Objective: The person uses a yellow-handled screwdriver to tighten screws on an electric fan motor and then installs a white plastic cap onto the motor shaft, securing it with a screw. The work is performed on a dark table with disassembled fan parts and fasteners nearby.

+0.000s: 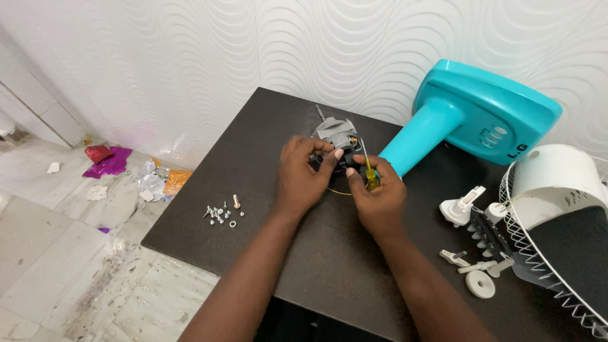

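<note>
- Head view: the left hand closes its fingers around a small grey metal fan motor with a thin shaft, near the far edge of the dark square table.
- The right hand grips a slim yellow-handled screwdriver, its tip at the motor; the hands hide the motor's lower part.
- A thin yellow wire curves between the hands.
- A pile of small silver screws and washers lies toward the table's left edge.
- A turquoise plastic fan base leans by the far right corner, a dark mark on its side.
- White plastic fan fittings and a white wire fan guard sit at the right edge.
- Crumpled foil wrappers lie on the floor.
</note>
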